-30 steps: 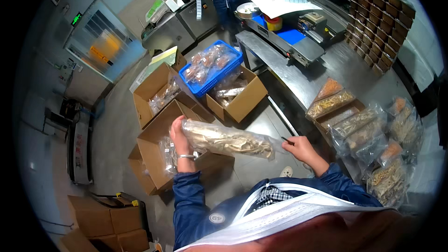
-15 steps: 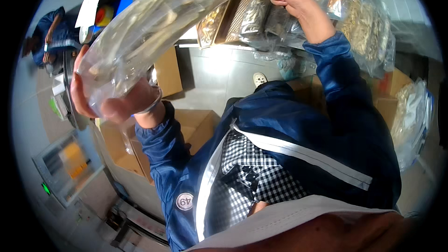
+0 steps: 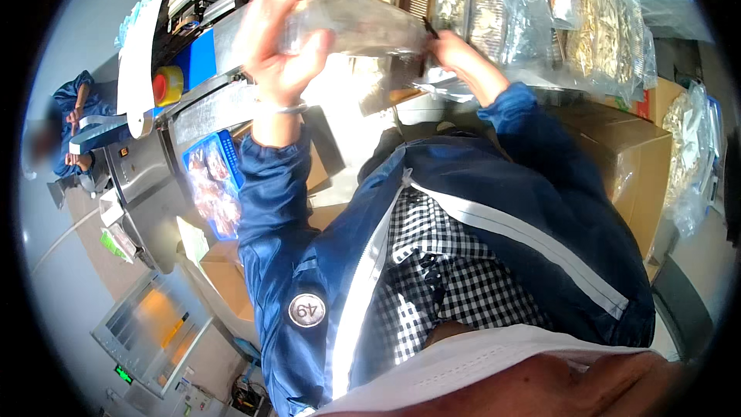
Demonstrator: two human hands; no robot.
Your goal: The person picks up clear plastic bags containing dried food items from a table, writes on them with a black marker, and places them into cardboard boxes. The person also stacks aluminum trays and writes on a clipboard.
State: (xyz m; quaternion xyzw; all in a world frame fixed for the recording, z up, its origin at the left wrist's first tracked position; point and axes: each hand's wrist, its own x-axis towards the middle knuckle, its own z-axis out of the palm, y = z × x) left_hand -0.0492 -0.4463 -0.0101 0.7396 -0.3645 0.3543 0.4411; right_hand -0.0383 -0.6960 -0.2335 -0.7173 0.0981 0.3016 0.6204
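1. We see the left hand raised in front of the chest, its grip clamped around one end of a long clear plastic bag of pale dried pieces; a thin metal bangle sits on that wrist.
2. The right hand meets the other end of the same bag, fingers closed on its edge with a thin dark stick-like thing poking out beside them; we cannot tell what that is.
3. The bag hangs in the air between both hands, above the blue zip jacket worn open over a black-and-white checked shirt.
4. Beyond the bag, more clear packets of pale dried goods lie piled on the tabletop.
5. To the right of the bag, near the right elbow, stands a closed brown cardboard box.
6. To the left of the bag, below the left forearm, we see a blue plastic tray of clear packets, beside a steel machine housing.
7. Far to the left of the bag, another person in blue work clothes sits well apart from us.
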